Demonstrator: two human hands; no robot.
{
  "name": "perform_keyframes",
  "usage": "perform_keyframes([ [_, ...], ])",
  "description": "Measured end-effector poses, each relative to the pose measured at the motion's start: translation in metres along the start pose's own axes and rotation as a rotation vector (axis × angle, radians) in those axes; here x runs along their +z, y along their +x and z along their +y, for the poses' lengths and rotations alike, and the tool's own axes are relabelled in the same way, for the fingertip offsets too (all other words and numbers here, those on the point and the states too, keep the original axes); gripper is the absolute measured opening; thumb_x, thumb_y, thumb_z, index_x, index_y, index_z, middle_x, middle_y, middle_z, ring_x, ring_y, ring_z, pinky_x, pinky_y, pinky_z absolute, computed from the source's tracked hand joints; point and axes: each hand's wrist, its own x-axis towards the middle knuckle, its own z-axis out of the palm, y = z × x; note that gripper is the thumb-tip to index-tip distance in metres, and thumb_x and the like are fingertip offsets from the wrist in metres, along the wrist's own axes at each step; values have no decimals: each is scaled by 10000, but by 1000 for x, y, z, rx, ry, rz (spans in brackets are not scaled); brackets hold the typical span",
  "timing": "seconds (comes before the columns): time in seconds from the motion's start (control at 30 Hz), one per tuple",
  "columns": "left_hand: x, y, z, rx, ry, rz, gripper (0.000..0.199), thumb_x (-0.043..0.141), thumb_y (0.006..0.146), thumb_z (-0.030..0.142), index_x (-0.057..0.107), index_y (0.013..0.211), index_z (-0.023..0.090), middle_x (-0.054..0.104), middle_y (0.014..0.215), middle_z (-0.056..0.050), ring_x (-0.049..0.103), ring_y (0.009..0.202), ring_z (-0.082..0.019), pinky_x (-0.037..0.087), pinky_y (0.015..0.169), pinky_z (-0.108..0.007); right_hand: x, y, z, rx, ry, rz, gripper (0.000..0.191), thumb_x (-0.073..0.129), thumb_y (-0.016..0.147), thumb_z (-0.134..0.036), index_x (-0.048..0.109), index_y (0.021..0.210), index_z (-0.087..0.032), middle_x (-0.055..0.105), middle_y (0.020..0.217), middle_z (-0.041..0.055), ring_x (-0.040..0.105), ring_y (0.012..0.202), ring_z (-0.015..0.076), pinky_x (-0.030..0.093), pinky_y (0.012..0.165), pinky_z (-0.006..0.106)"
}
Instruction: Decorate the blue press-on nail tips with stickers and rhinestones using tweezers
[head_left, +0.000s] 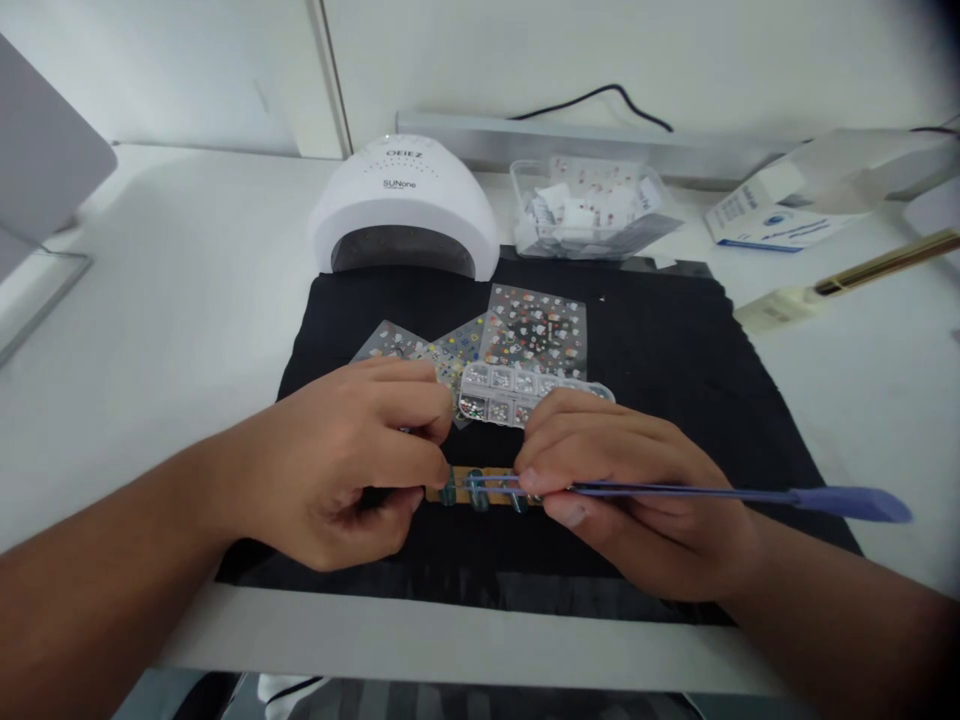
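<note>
A tan strip [497,472] bearing dark green press-on nails [478,490] lies on the black mat [660,350], between my hands. My right hand [637,480] pinches purple tweezers [675,490], whose tips point left over the nails. At the strip's left end is my left hand [352,460], its fingers curled and pressed together; what they hold, if anything, is hidden. Just behind the strip sits a clear compartment case [499,380] of small gems, partly covered by my right hand. Sticker sheets [536,330] are spread behind the case.
At the back stands a white nail lamp [405,200]. Right of it are a clear plastic box [592,210] of packets, a white carton [787,205] and a brush with a gold handle [885,265]. A black cable [592,97] runs along the back.
</note>
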Motion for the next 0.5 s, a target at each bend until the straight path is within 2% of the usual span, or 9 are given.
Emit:
perform_keyframes([
  [0.27, 0, 0, 1, 6, 2, -2, 182, 523, 666, 37, 594, 720, 195, 548, 772, -44, 460, 672, -169, 382, 617, -340, -3, -1, 1, -21, 28, 35, 132, 562, 840, -102, 618, 927, -185, 679, 744, 45, 595, 689, 166, 509, 645, 354],
  [0.37, 0, 0, 0, -2, 5, -4, 197, 520, 671, 41, 608, 746, 201, 553, 781, -45, 459, 670, -166, 387, 618, -339, -8, -2, 5, -61, 72, 86, 178, 571, 814, -74, 642, 951, -164, 670, 742, 64, 605, 693, 172, 517, 651, 366],
  [0.5, 1, 2, 0, 6, 2, -10, 199, 517, 677, 43, 614, 755, 199, 554, 777, -48, 452, 674, -165, 387, 620, -337, -13, -6, 14, -34, 88, 173, 192, 574, 826, -88, 667, 969, -176, 668, 778, 81, 602, 723, 192, 502, 637, 381],
])
